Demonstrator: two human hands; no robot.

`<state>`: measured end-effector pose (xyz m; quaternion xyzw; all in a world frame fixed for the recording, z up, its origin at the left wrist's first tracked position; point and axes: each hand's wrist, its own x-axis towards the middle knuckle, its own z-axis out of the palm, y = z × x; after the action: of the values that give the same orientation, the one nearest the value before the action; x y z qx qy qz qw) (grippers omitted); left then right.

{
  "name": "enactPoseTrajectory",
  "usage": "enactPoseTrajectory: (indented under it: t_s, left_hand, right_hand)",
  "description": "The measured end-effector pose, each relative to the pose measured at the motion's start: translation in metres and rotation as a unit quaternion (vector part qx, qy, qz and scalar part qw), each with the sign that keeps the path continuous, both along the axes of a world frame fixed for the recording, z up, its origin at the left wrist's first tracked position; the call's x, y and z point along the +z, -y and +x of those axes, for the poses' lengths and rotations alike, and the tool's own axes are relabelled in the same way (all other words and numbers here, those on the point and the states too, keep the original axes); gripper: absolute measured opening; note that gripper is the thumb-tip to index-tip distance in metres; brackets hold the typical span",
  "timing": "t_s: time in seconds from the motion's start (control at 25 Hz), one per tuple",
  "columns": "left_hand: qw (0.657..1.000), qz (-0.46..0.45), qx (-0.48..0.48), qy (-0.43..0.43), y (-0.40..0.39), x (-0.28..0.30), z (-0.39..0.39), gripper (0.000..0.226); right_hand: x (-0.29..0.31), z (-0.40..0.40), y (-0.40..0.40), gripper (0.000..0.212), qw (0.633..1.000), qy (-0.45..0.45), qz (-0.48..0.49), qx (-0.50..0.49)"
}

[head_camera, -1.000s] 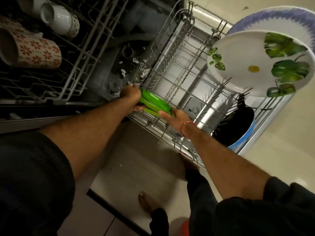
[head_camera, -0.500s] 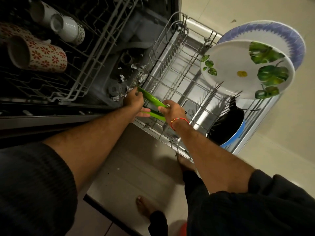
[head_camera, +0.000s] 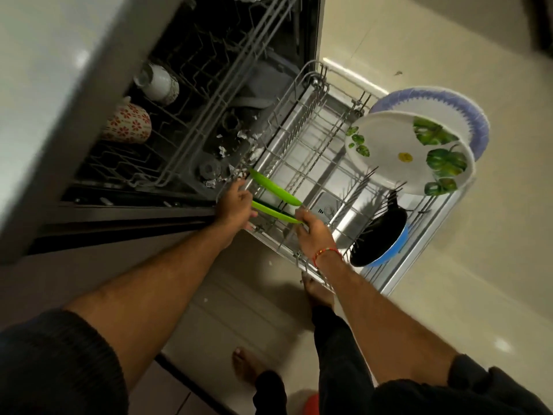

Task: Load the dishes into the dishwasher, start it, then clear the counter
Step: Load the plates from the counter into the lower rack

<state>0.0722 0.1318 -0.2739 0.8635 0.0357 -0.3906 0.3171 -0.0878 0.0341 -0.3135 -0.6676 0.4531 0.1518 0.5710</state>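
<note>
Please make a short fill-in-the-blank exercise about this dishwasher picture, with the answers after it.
1. Both hands are at two ____ plates in the lower rack.
2. The leaf-patterned plate stands in front of a plate with a ____ rim.
3. The flowered mug lies in the ____ rack.

Answers: green; blue; upper

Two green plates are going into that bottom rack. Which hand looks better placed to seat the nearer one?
The right hand, probably: its fingers already pinch the nearer green plate at its end, while the left hand sits at the plates' other ends by the rack edge.
</note>
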Motion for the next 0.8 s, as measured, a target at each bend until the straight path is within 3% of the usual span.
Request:
enactPoseTrajectory:
  t_s: [0.12,0.28,0.52,0.8]
  left_hand:
    - [1.000,-0.017,0.010,0.021,-0.032,0.053,-0.018,0.037]
    - [0.996,-0.050,0.026,0.068,-0.099,0.134,-0.041,0.030]
    - [0.958,-0.141,-0.005,0.250,-0.236,0.267,-0.074,0.025]
    - [0.895,-0.230,0.209,0.319,-0.431,0.357,-0.074,0.025]
  right_hand:
    - [0.052,0.000,-0.018,0.034,0.998,0.055,0.008,-0.008]
    - [0.131,0.010,-0.071,0.036,0.988,0.144,0.047,0.034]
    - [0.284,0.038,-0.185,0.027,0.957,0.258,0.047,0.126]
    - [0.397,0.082,-0.363,0.028,0.918,0.322,0.137,0.187]
